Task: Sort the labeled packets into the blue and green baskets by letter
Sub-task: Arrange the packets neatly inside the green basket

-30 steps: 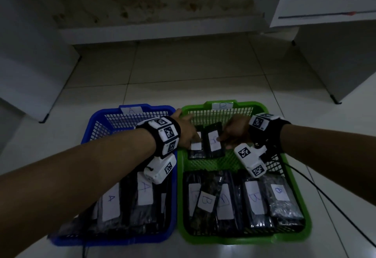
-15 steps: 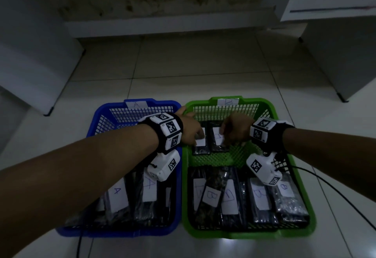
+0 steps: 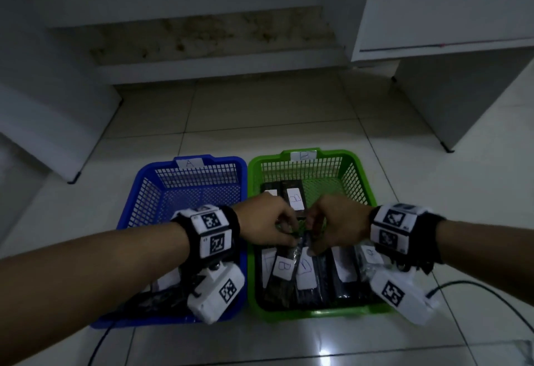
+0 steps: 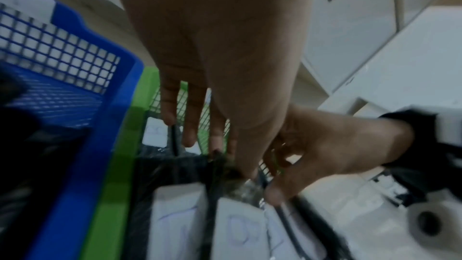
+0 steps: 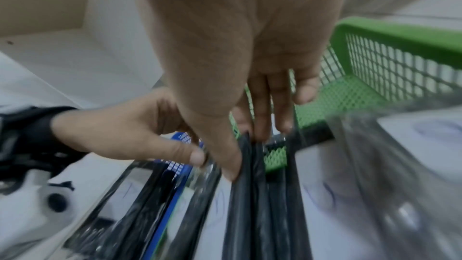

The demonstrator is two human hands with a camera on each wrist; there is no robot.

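Blue basket (image 3: 138,192), tagged A on its far rim, stands on the tiled floor (image 3: 260,111) at the left, with dark packets partly hidden under the left forearm at its near end. Touching its right wall is the green basket (image 3: 361,181), tagged B. Two packets (image 3: 294,196) with white labels lie at the far left of the green basket; a near row of B-labelled packets (image 3: 281,270) lies side by side across its near half.

Left hand (image 3: 261,222) reaches over the shared wall into the green basket, thumb and fingertips curled and pinching the far end of a dark packet (image 4: 225,167) in the near row. Right hand (image 3: 338,227) meets it from the right, fingers curled, thumb and forefinger pinching the far edge of an adjoining packet (image 5: 240,195). Whether both hands share one packet cannot be told; the wrist views are blurred. Both fingertip groups sit at the far ends of the near row, nearly touching each other.

Black cable (image 3: 476,287) trails on the floor at right.
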